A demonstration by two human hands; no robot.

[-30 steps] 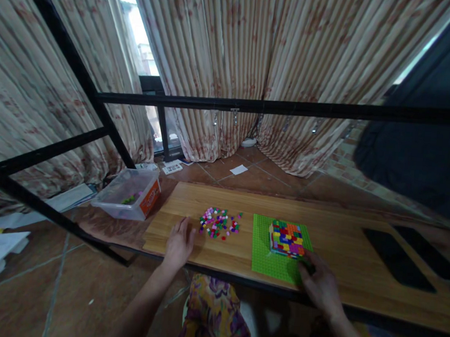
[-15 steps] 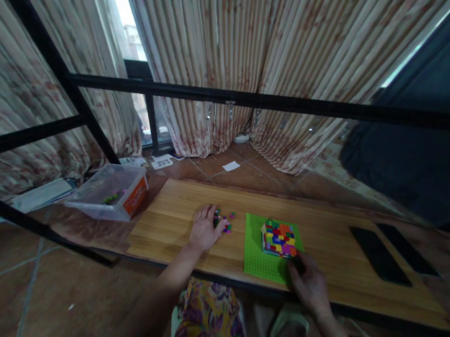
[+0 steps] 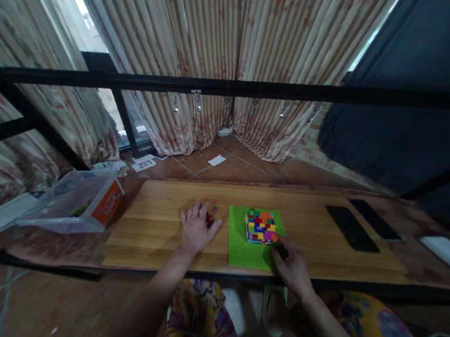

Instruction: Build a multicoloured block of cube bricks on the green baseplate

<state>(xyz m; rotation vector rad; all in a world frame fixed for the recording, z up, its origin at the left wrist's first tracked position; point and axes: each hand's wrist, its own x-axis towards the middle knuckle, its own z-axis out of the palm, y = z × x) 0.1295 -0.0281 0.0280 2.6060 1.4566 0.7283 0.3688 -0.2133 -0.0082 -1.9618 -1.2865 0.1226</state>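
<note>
A block of toy building bricks (image 3: 260, 226) in many colours sits on a green baseplate (image 3: 238, 254). My right hand (image 3: 291, 263) is at the block's front right corner, its fingers curled in around that corner; the far fingertips are partly hidden. Left of the baseplate, my left hand (image 3: 196, 229) lies palm down on the table with its fingers spread. Loose small bricks (image 3: 209, 220) show between its thumb and fingers, and others may be hidden under it. One more loose brick (image 3: 215, 209) lies just beyond.
The wooden tabletop (image 3: 161, 205) holds two black flat slabs (image 3: 354, 229) at the right. A clear plastic box (image 3: 61, 218) with an orange label and some green pieces stands off its left end. A black metal bar (image 3: 157, 83) crosses in front of the curtains.
The view has swung right, so the scene sits further left. My left hand covers more of the loose bricks than before. My right hand stays at the block's corner.
</note>
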